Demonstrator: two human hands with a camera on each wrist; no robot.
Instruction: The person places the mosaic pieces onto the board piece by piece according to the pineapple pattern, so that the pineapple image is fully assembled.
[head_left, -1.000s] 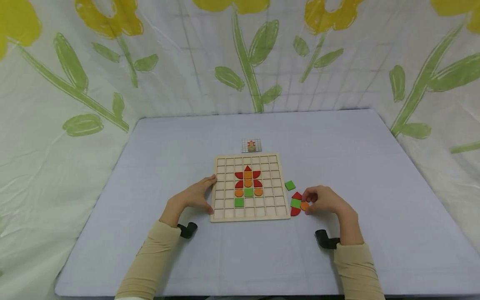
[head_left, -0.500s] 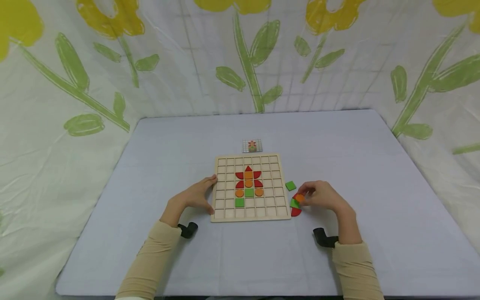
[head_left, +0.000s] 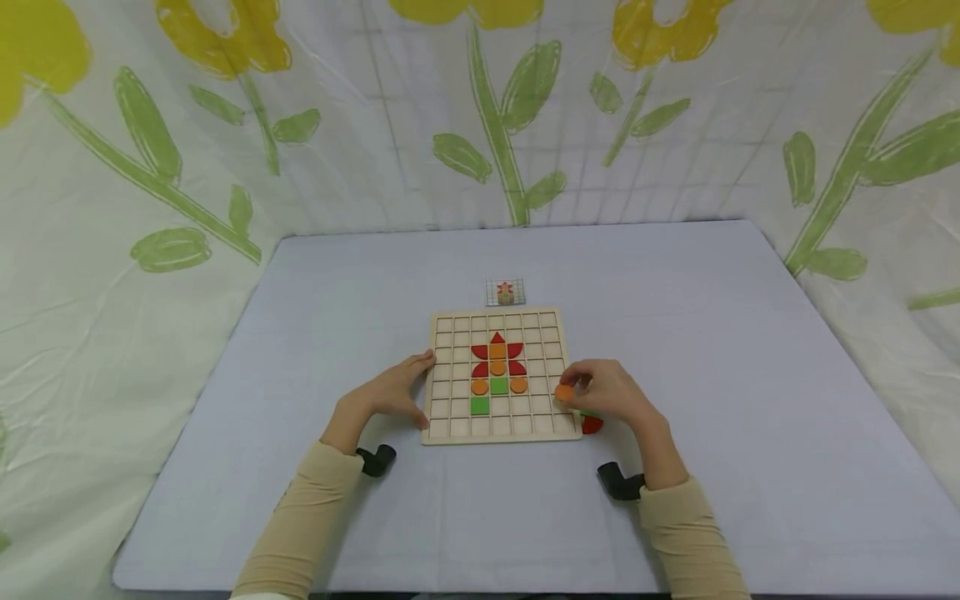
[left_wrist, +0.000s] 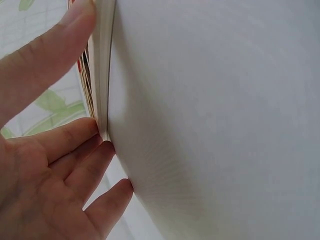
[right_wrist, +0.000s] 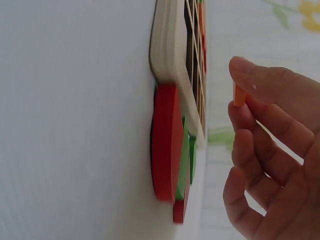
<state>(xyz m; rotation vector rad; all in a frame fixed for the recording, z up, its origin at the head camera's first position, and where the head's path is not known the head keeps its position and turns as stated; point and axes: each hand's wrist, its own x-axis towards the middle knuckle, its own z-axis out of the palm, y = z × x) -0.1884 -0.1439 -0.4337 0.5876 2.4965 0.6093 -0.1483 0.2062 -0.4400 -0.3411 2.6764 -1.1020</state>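
In the head view a wooden grid board [head_left: 459, 427] lies on the table, with red, orange and green tiles set in its middle cells. My left hand [head_left: 390, 392] rests against the board's left edge, fingers spread and thumb near the front corner. The left wrist view shows its fingertips [left_wrist: 107, 147] touching the rim. My right hand [head_left: 609, 390] pinches an orange round tile [head_left: 564, 392] over the board's right side. In the right wrist view that tile [right_wrist: 239, 95] is edge-on between thumb and forefinger, raised off the board.
Beside the board's right edge lie loose tiles, among them a red rounded one [head_left: 592, 425] and a green one [right_wrist: 183, 165], partly covered by my right hand in the head view. Behind the board is a small pattern card [head_left: 506, 292]. A flower-printed curtain [head_left: 360, 150] hangs behind the table.
My right hand has picked up the orange round tile from beside the board and carried it left over the board's right side. The left hand stays at the board's edge.
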